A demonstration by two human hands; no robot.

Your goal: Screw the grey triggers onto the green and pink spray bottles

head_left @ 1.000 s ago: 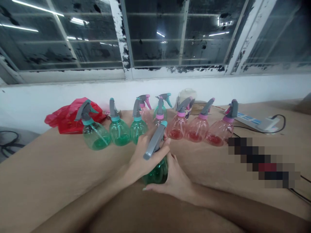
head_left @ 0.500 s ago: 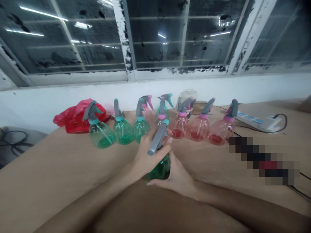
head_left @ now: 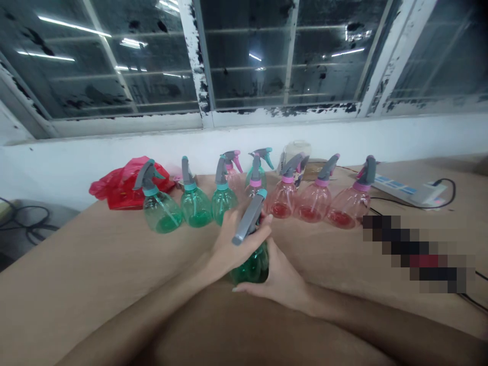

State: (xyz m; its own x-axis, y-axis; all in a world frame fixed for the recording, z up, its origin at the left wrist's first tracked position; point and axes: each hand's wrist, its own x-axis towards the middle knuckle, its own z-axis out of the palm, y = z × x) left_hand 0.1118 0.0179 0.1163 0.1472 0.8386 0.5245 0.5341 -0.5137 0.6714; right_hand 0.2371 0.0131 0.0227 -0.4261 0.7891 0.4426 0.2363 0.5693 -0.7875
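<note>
Both hands hold one green spray bottle (head_left: 249,268) with a grey trigger head, close to me at the middle of the table. My left hand (head_left: 231,243) is closed around its neck just under the head. My right hand (head_left: 284,279) wraps the bottle's body from the right, thumb near the base. Beyond it stand green spray bottles (head_left: 163,216) with teal collars on the left. Pink spray bottles (head_left: 312,203) holding red liquid stand on the right. A pink-collared bottle (head_left: 254,189) is partly hidden behind the held one.
A red plastic bag (head_left: 122,190) lies at the back left. A white power strip (head_left: 409,190) with a black cable is at the right, near a pixelated dark patch (head_left: 415,254). A pale container (head_left: 297,152) stands by the wall. Dark cables (head_left: 32,223) lie beyond the table's left edge.
The view has shifted slightly, so everything sits a little further right. The hands' grip on the green spray bottle looks the same.
</note>
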